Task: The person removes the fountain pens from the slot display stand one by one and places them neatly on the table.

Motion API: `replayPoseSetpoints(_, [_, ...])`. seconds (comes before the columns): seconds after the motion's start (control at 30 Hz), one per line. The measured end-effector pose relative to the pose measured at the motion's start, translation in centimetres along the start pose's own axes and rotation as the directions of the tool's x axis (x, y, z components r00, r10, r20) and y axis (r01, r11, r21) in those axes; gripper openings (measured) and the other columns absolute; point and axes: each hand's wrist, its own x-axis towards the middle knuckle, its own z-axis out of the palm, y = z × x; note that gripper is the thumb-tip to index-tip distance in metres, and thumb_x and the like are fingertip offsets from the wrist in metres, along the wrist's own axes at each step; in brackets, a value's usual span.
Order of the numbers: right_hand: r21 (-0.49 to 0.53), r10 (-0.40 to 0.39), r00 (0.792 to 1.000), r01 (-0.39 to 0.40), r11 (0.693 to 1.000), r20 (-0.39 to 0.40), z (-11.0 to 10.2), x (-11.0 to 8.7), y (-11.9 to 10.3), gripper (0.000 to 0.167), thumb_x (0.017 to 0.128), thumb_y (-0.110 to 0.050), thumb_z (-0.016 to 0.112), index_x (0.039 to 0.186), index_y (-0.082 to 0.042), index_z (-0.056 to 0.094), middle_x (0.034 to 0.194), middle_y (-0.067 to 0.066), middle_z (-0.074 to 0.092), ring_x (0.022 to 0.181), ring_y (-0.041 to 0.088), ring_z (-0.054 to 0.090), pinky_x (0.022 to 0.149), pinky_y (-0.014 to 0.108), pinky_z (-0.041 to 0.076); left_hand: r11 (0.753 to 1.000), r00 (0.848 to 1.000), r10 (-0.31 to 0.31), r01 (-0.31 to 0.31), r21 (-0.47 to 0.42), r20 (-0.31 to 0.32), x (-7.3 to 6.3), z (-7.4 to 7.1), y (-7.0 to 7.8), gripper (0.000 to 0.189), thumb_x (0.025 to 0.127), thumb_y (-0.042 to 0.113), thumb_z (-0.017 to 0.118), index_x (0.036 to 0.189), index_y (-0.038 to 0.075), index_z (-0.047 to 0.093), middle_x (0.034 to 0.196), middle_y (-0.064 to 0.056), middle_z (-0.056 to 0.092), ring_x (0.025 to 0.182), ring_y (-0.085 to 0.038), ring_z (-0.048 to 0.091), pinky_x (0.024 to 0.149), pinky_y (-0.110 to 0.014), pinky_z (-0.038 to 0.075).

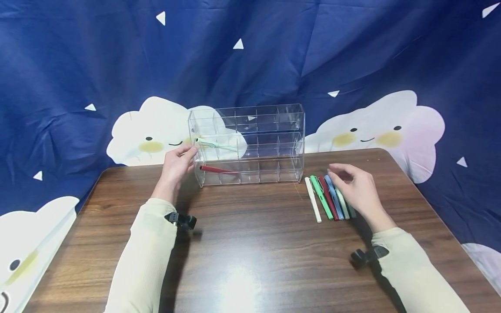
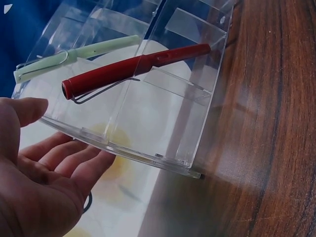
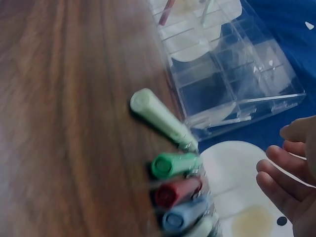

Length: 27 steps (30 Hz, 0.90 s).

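Note:
A clear acrylic pen rack (image 1: 250, 178) with tiered compartments stands toward the back of the table. In its left column lie a pale green pen (image 1: 215, 144) and, lower down, a red pen (image 2: 113, 76) with a wire clip. My left hand (image 1: 178, 167) is at the rack's left side, thumb and fingertips right at the side wall (image 2: 143, 157). Over the right end of a row of capped pens, my right hand (image 1: 356, 189) has thumb and fingers apart, nothing between them. The row includes a white pen (image 1: 313, 200), green pen (image 1: 322, 198), dark red pen (image 3: 177, 191) and blue pen (image 3: 185, 215).
The pens lie side by side on the brown wooden table (image 1: 242, 234), right of the rack. A pale green pen (image 1: 342, 202) lies partly beside the right hand. Behind the table hangs a blue cloth (image 1: 274, 52) with cloud faces.

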Motion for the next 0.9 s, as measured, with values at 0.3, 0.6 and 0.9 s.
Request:
replayPoseSetpoints(0.3, [0.037,-0.081,0.997,0.082,0.996,-0.021,0.7,1.0,-1.7,0.027,0.101,-0.011,0.076,0.127,-0.002,0.077,0.113,0.019,0.082,0.095,-0.029,0.053,0.078,0.006,0.045,1.000,1.000,0.000,0.000,0.001,0.001,0.1,0.1,-0.1,0.054,0.108,0.034,0.066,0.152,0.003,0.060,0.148,-0.021,0.063,0.113,-0.015,0.067,0.090,-0.015,0.060])
replayPoseSetpoints(0.6, [0.151,-0.075,0.996,0.080,0.985,-0.039,1.7,1.9,-2.8,0.027,0.101,-0.009,0.075,0.127,0.000,0.077,0.115,0.022,0.081,0.094,-0.024,0.060,0.082,-0.001,0.048,1.000,1.000,0.004,-0.004,-0.023,0.014,0.2,0.1,-0.2,0.054,0.109,0.029,0.064,0.154,0.000,0.056,0.156,-0.024,0.059,0.143,-0.035,0.060,0.114,-0.034,0.057])
replayPoseSetpoints(0.9, [0.208,-0.096,0.995,0.101,0.973,-0.032,2.7,2.9,-4.7,0.027,0.101,-0.009,0.076,0.126,0.000,0.077,0.117,0.021,0.081,0.097,-0.022,0.062,0.087,0.002,0.052,1.000,1.000,0.015,-0.015,-0.006,0.015,0.2,-0.1,-0.4,0.056,0.110,0.030,0.063,0.156,0.001,0.054,0.157,-0.023,0.058,0.143,-0.035,0.060,0.118,-0.040,0.055])
